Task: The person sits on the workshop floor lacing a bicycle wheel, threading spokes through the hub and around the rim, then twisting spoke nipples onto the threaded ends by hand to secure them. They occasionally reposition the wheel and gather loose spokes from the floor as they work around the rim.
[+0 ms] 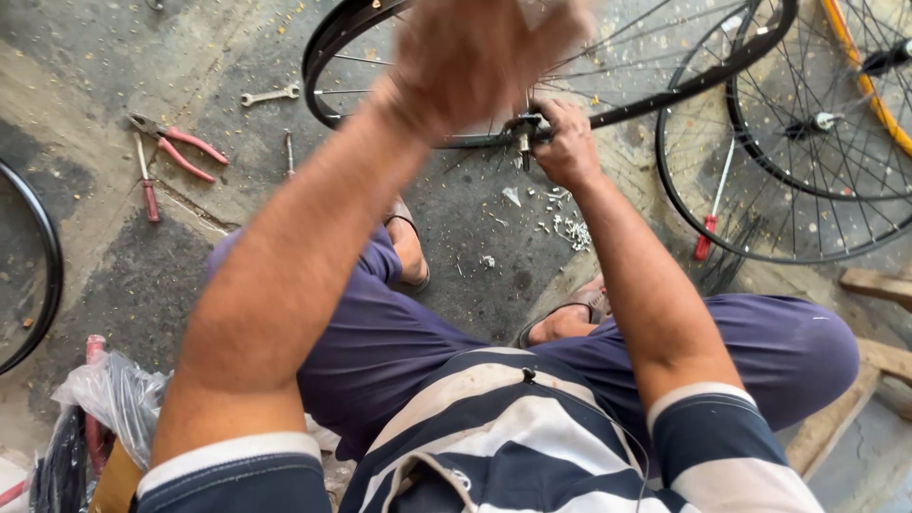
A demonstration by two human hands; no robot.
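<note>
Seen from above, a seated person in a striped shirt [532, 427] and purple trousers [380, 332] reaches both bare arms forward over a stained concrete floor [123, 275]. Sandalled feet show just beyond the knees. At the near left lies a crumpled clear plastic bag [109, 394]; at the near right, a piece of wooden plank [841, 418].

Farther out, in the middle, small pale metal bits [568, 228] are scattered on the floor. Just beyond them the right hand [567, 142] is closed around the hub [525, 123] at the centre of a black bicycle wheel [351, 28], whose rim curves across the far middle and whose thin spokes fan outward. The left hand [480, 52] is raised in front of that wheel, close to the camera and blurred; whether it grips anything or how far its fingers are spread cannot be told.

To the left, on the floor, lie red-handled pliers [180, 147], a red-handled screwdriver [148, 185] and, farther off, a small wrench [270, 95]. To the far right more spoked wheels [798, 180] overlap, with a red-handled tool [705, 237] resting against them and an orange rim [869, 81] at the corner. Another black rim [47, 266] curves along the left edge.
</note>
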